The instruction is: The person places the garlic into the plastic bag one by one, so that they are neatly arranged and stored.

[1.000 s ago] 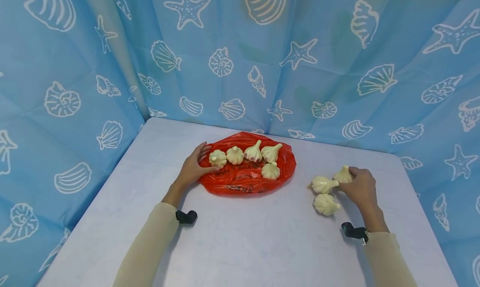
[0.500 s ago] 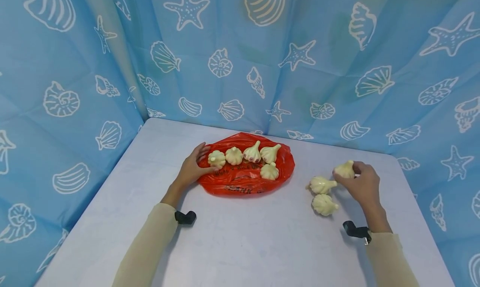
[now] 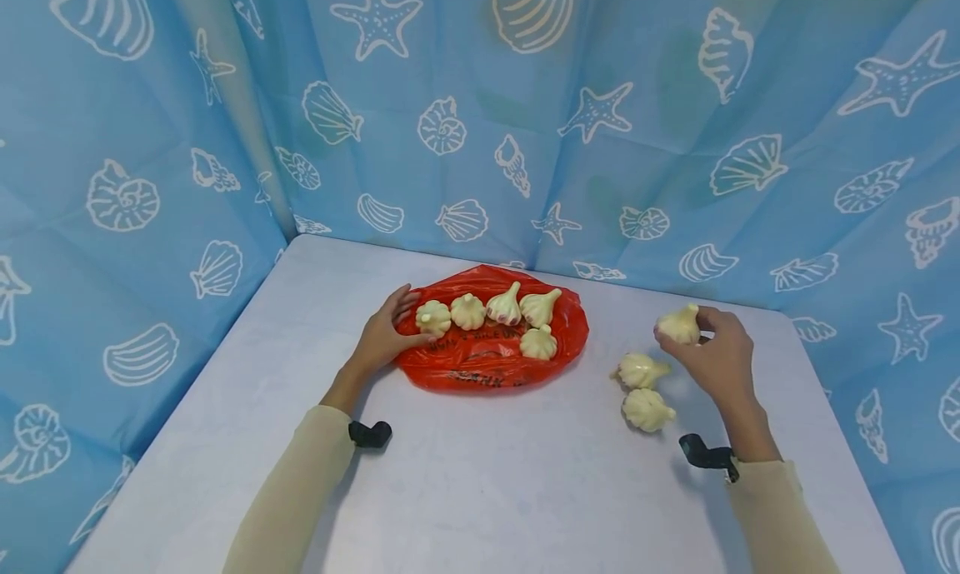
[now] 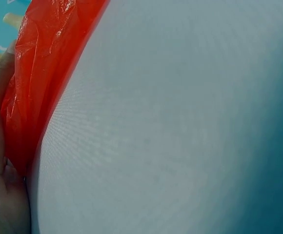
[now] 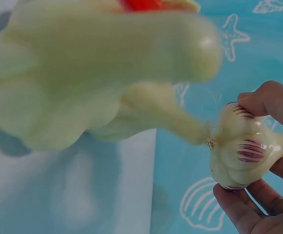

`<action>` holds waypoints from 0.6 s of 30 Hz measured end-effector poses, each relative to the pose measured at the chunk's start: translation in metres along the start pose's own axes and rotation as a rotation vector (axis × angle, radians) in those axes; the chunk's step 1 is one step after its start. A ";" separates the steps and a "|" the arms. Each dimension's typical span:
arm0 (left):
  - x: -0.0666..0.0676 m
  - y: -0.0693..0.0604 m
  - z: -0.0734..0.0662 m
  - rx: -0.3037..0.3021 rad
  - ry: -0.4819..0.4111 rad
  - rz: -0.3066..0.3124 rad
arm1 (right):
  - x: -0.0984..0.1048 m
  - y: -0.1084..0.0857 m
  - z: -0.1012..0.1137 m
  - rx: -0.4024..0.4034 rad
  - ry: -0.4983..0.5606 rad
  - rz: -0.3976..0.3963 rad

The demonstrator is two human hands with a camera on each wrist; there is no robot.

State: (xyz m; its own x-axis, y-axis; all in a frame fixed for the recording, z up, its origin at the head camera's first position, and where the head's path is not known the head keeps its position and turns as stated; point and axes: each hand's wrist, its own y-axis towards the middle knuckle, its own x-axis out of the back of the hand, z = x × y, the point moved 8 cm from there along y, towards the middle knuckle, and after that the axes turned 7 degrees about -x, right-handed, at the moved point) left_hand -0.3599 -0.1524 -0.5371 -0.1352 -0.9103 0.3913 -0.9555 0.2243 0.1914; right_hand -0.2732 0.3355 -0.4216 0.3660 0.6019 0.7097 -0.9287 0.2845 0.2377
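A red plastic bag (image 3: 480, 370) lies flat on the table with several garlic bulbs (image 3: 503, 305) on it. My left hand (image 3: 381, 334) rests at the bag's left end, thumb and fingers spread beside the leftmost bulb (image 3: 433, 318); the left wrist view shows it against the red plastic (image 4: 49, 53). Raised above the table at the right, my right hand (image 3: 720, 356) pinches a garlic bulb (image 3: 679, 324) between thumb and fingers. Purple streaks mark that bulb (image 5: 244, 151) in the right wrist view. Two more bulbs (image 3: 640, 371) (image 3: 647, 410) lie on the table just below it.
The white table (image 3: 480, 482) is bordered at the back and sides by a blue curtain (image 3: 465, 91) printed with shells and starfish. A black wrist mount (image 3: 370, 434) sits on the left wrist and another (image 3: 707, 455) on the right.
My right hand has lifted its garlic bulb off the table beside the other two and moved it up and slightly left. My left hand has stayed at the bag.
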 end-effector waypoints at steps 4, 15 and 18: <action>0.000 0.001 -0.001 0.001 0.001 0.002 | 0.001 0.000 0.013 0.036 0.027 -0.015; -0.001 0.001 -0.003 0.001 0.002 0.000 | -0.004 -0.003 0.042 0.105 0.069 0.004; -0.001 0.000 -0.002 0.006 0.011 0.002 | -0.009 -0.004 0.048 0.093 0.077 0.021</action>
State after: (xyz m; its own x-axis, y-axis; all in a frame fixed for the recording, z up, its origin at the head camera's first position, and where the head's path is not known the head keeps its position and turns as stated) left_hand -0.3591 -0.1508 -0.5359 -0.1340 -0.9062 0.4011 -0.9568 0.2236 0.1857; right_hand -0.2760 0.2937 -0.3970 0.3470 0.6638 0.6626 -0.9363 0.2035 0.2863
